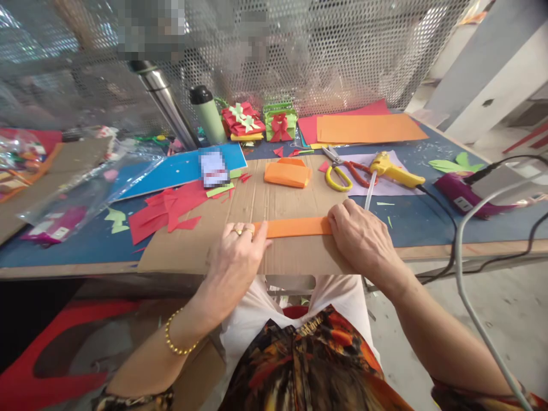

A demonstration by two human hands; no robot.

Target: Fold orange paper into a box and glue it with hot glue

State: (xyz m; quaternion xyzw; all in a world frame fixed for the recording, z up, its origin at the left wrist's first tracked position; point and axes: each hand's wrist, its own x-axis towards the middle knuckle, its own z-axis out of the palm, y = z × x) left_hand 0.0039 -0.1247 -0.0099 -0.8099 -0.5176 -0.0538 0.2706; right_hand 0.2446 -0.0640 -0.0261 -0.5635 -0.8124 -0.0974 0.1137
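Observation:
A long, narrow strip of folded orange paper [298, 227] lies across a sheet of brown cardboard [299, 257] at the table's front edge. My left hand [240, 254] presses on its left end, fingers closed over it. At the right end, my right hand [362, 237] grips the strip with curled fingers. Beyond it on the cardboard sits a folded orange paper piece [286, 174]. Scissors [338, 169] with yellow and red handles lie to its right. Next to them is a yellow glue gun [394, 169] with a glue stick [370, 191] close by.
Red paper scraps [169, 208] lie left of my hands. A green bottle [208, 114], a steel flask [166, 103], and red [243, 121] and green [280, 121] paper crafts stand at the back. Orange sheets [368, 129] lie back right. A purple power strip [464, 197] and cables [460, 251] are on the right.

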